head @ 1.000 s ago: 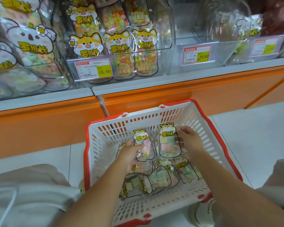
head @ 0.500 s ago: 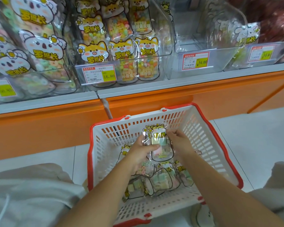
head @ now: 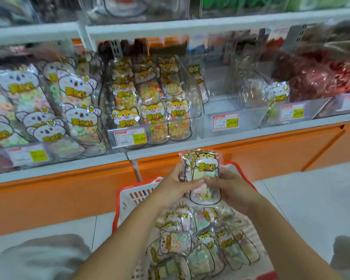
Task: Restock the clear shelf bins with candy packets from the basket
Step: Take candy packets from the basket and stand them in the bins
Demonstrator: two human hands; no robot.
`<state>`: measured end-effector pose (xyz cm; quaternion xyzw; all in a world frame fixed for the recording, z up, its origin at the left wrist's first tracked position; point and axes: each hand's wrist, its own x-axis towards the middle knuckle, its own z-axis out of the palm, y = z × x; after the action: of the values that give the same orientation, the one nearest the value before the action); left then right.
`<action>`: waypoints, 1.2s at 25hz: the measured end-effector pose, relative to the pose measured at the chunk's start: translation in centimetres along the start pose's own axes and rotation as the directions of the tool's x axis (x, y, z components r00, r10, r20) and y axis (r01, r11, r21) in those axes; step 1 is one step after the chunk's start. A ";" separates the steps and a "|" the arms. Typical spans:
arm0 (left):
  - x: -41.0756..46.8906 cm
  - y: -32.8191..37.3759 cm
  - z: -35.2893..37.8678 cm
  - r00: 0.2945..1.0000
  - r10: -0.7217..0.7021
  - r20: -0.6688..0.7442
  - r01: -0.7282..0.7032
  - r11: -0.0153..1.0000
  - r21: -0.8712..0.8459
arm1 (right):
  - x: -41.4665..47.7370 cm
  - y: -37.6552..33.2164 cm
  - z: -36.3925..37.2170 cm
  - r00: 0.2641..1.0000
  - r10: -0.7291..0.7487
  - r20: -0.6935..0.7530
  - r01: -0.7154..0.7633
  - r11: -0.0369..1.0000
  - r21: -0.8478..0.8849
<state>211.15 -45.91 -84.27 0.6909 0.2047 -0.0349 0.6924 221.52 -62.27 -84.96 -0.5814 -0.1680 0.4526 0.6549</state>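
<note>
Both hands are closed on one candy packet, the left hand pinching its left edge and the right hand its right. It is held upright above the basket, just below the shelf. That slick film could slip from so light a pinch. The nearly empty clear bin sits up to the right, so a hasty reach might snag the packet on its front lip.

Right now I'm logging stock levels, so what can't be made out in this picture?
Head view only.
Price tag: small print too small and blurred.
Packet in both hands: left hand and right hand cover its middle; one or several, unclear.
Basket: near end cut off by bottom edge; arms hide some packets.
Top shelf bins: motion-blurred, cut by top edge.
</note>
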 end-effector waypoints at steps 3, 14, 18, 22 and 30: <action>-0.3 5.4 0.3 0.989 0.140 -0.039 -0.134 0.984 0.119 | -0.6 -4.3 0.2 0.988 -0.152 0.004 0.152 0.988 -0.020; 8.9 17.8 -2.0 0.869 0.478 -0.128 -0.180 0.547 0.818 | 7.8 -21.9 -5.8 0.839 -0.456 -0.296 0.296 0.840 -0.455; 11.2 15.9 -2.3 0.914 0.385 -0.128 -0.221 0.737 0.638 | 14.1 -23.5 -6.1 0.870 -0.332 -0.365 0.017 0.759 -0.651; 11.9 15.3 -2.6 0.904 0.409 -0.127 -0.268 0.771 0.578 | 19.3 -21.9 -5.2 0.935 -0.087 -0.345 -0.149 0.784 -0.602; 12.4 15.1 -2.7 0.904 0.409 -0.125 -0.274 0.778 0.566 | 22.5 -20.6 -4.8 0.930 -0.100 -0.355 -0.172 0.732 -0.659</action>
<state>226.85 -39.75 -74.04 0.8808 0.1395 0.1204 0.4361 245.35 -45.69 -74.34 -0.8571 -0.1848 0.2559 0.4072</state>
